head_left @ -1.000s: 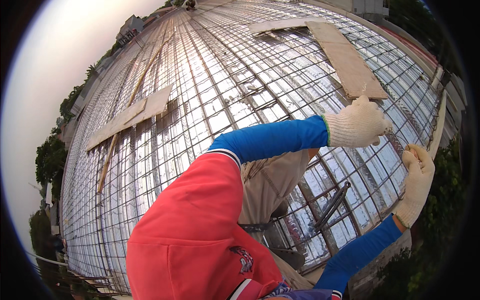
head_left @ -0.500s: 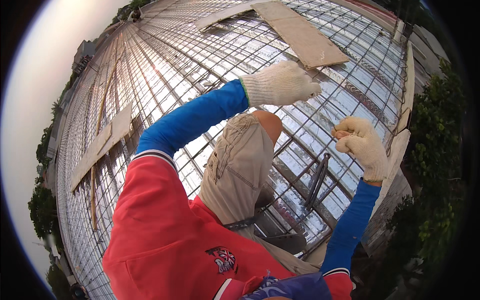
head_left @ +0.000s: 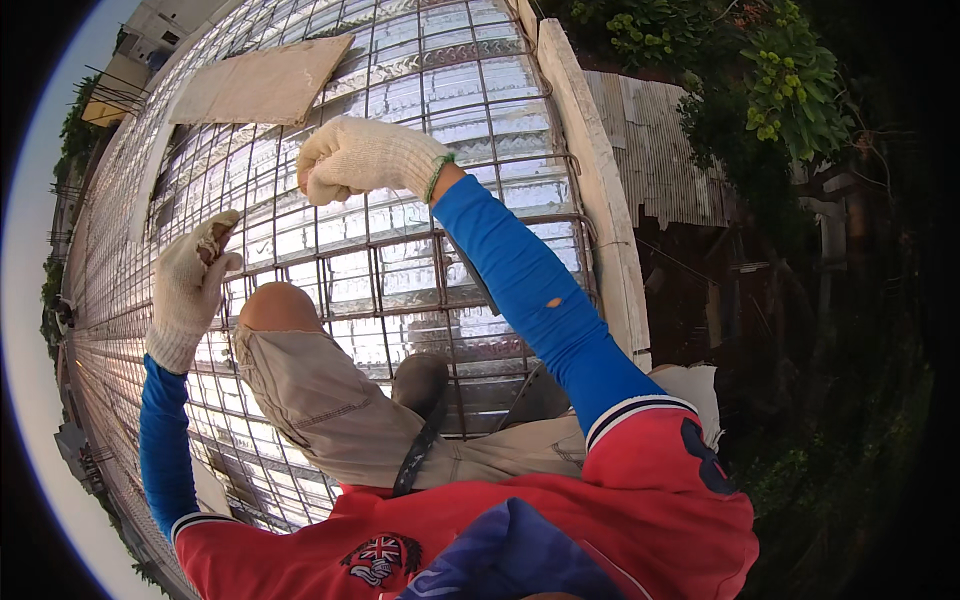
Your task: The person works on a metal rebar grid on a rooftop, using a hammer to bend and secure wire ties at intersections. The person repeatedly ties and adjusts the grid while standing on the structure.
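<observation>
My right hand (head_left: pixel 355 160), in a white knit glove, is curled into a fist above a steel rebar mesh (head_left: pixel 400 270). Nothing visible sits in it. My left hand (head_left: pixel 190 285), gloved the same way with dirty fingertips, is raised at the left with its fingers pinched together. I cannot make out anything between them. Both arms wear blue sleeves under a red shirt. My bent knee (head_left: pixel 275 305) in beige trousers sits between the hands, and a dark sandal (head_left: pixel 420 390) rests on the mesh below it.
Shiny sheeting lies under the mesh, which stretches far away to the left. A flat wooden board (head_left: pixel 260 80) lies on it at the top. A pale edge plank (head_left: pixel 600 200) borders the mesh on the right, with a corrugated roof (head_left: pixel 660 150) and trees (head_left: pixel 780 90) beyond.
The view has swung round, so both hands now sit at the upper left instead of the right. They stay raised over the mesh, and the right hand has closed into a fist.
</observation>
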Demonstrator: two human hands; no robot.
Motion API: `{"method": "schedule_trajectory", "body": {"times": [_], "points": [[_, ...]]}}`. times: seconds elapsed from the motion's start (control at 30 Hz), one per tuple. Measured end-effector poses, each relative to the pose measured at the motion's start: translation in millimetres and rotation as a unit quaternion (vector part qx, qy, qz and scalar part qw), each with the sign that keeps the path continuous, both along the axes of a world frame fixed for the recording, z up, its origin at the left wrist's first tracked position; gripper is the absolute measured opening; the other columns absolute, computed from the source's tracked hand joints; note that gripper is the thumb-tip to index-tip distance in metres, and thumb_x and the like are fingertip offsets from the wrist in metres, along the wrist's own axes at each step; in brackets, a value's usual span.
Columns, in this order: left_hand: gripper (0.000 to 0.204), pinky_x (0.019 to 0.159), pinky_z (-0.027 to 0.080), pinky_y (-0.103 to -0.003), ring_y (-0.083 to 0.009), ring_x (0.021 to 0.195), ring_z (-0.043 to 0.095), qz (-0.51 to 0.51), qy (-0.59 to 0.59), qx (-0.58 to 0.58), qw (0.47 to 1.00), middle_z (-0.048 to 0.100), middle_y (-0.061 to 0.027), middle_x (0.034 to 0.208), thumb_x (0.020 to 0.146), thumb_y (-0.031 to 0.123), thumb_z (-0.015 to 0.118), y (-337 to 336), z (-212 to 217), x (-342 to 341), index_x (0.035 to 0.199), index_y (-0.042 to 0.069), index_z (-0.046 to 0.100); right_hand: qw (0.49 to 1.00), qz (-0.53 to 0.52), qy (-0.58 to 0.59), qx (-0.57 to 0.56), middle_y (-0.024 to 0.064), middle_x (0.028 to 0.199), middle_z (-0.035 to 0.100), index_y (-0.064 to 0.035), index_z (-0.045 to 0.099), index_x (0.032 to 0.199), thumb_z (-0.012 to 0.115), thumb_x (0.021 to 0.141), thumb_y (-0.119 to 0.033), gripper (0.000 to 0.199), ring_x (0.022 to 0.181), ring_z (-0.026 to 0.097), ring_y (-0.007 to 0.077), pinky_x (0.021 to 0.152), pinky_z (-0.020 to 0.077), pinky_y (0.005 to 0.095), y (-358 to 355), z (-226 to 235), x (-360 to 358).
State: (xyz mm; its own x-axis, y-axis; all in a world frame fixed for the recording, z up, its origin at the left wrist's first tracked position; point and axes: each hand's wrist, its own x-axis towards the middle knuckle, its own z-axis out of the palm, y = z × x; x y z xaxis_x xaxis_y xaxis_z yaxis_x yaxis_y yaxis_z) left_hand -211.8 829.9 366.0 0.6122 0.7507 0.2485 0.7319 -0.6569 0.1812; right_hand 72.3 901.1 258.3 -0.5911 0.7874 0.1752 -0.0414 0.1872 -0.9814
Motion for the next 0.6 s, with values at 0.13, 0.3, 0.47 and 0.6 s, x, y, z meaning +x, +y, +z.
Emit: {"method": "schedule_trajectory", "body": {"times": [0.13,0.3,0.47,0.6], "points": [[0.022,0.064,0.05,-0.029,-0.0111,0.067,0.058,0.148,0.026,-0.12,0.981,0.066,-0.0076,0.075,0.09,0.0,0.066,4.7,19.6,16.1,0.111,-0.006,0.071,0.929,-0.166,-0.261,0.203,0.0123,0.081,0.076,-0.0067,0.08,0.09,0.07,0.074,-0.021,0.024,0.075,0.072,0.0248,0.072,0.0545,0.0468,6.9,23.7,-6.9],[0.016,0.055,0.041,-0.028,-0.0085,0.059,0.048,0.155,0.037,-0.07,0.985,0.058,-0.0022,0.07,0.097,0.006,0.061,34.0,30.3,33.0,0.105,-0.004,0.07,0.792,-0.427,-0.245,0.36,0.0127,0.094,0.078,-0.0128,0.083,0.093,0.074,0.078,-0.032,0.026,0.097,0.075,0.0305,0.082,0.0529,0.0524,-6.4,77.9,-20.6],[0.018,0.048,0.032,-0.021,-0.0029,0.054,0.043,0.123,-0.08,-0.142,0.979,0.052,0.0039,0.067,0.108,0.014,0.054,90.7,68.1,51.1,0.096,0.002,0.061,0.858,-0.358,-0.222,0.293,0.0121,0.09,0.078,-0.013,0.082,0.093,0.072,0.085,-0.033,0.024,0.086,0.075,0.026,0.076,0.0536,0.0471,-10.0,112.8,-1.4],[0.021,0.046,0.032,-0.021,-0.0024,0.053,0.043,0.118,-0.076,-0.12,0.983,0.052,0.004,0.067,0.111,0.018,0.051,108.4,97.5,73.7,0.099,0.004,0.061,0.838,-0.452,-0.157,0.262,0.0141,0.094,0.078,-0.0142,0.083,0.094,0.071,0.085,-0.033,0.024,0.092,0.076,0.0269,0.079,0.0519,0.0495,11.5,101.5,-3.6]]}}
